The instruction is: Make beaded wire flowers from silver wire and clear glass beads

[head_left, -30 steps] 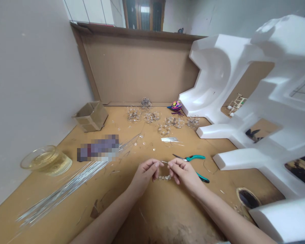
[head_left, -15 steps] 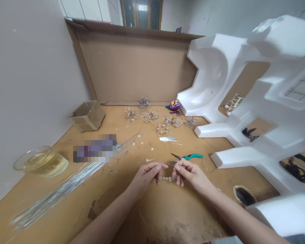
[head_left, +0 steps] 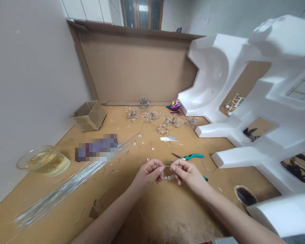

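A drinking glass [head_left: 44, 162] of pale yellow liquid stands at the far left; behind it, a small open cardboard box [head_left: 88, 117] sits near the wall [head_left: 33, 84], its inside too shadowed to read. In the middle, near side, the left hand [head_left: 152, 172] and right hand [head_left: 185, 173] each pinch one end of a thin wire [head_left: 167, 166] between thumb and forefinger. A short row of clear beads [head_left: 169, 178] hangs between them, just nearer than the wire; the join is hidden. Teal-handled pliers [head_left: 195, 156] lie just beyond the right hand, which partly covers them. A long bundle of silvery wires [head_left: 63, 191] runs along the left, with beaded wire clusters [head_left: 151, 116] on the far side. A cardboard panel [head_left: 139, 67] edges the tabletop [head_left: 167, 217] at the far side, and white molded foam [head_left: 240, 157] juts in from the right. Stained tabletop shows between the forearms.
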Tool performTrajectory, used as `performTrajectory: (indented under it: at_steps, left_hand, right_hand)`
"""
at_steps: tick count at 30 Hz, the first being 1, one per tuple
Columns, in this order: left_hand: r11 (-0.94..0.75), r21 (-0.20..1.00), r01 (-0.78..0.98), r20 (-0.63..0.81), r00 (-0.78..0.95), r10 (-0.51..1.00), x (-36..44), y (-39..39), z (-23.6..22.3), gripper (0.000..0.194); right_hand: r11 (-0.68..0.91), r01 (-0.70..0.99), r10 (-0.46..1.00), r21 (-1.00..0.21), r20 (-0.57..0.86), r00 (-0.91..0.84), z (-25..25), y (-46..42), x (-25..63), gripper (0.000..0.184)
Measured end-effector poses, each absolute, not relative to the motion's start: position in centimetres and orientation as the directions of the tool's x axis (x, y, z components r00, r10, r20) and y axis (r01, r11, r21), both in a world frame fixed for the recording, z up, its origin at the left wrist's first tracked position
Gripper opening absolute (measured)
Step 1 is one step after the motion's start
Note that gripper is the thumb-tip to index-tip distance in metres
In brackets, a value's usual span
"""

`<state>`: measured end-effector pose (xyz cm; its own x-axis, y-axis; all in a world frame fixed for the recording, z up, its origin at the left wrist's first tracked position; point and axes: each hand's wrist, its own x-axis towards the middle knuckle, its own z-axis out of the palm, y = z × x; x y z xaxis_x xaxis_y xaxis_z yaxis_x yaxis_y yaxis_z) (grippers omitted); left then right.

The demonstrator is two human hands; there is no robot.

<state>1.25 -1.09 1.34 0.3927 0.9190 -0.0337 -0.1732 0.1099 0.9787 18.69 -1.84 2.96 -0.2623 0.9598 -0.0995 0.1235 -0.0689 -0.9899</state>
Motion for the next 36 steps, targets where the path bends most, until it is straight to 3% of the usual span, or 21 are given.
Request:
performTrajectory:
  at_steps: [10, 16, 22, 31, 36]
  left_hand:
    - [-0.106, 0.990, -0.091, 0.127, 0.276, 0.953, 1.6, -2.0, 1.4, 0.017]
    - [0.037, 0.985, -0.166, 0.007, 0.256, 0.967, 1.5, -1.8, 1.6, 0.018]
    - [0.176, 0.922, -0.346, -0.056, 0.331, 0.942, 1.4, -1.5, 1.0, 0.016]
    - [0.189, 0.954, -0.234, -0.109, 0.316, 0.943, 1.6, -1.6, 1.3, 0.018]
    - [0.251, 0.947, -0.202, -0.176, 0.329, 0.928, 1.6, -1.7, 1.6, 0.019]
  right_hand:
    - [-0.034, 0.058, 0.971, -0.998, -0.047, -0.236, 3.3, -2.6, 17.8, 0.032]
    - [-0.066, -0.040, 0.973, -0.997, -0.056, -0.222, 2.8, -3.2, 17.5, 0.032]
    - [-0.083, -0.022, 0.945, -0.996, -0.072, -0.320, 2.5, -3.3, 18.3, 0.034]
    - [-0.021, 0.128, 0.980, -0.992, -0.045, -0.193, 1.8, -3.5, 18.4, 0.028]
    - [0.002, 0.085, 0.982, -0.996, -0.014, -0.189, 1.7, -3.6, 17.9, 0.027]
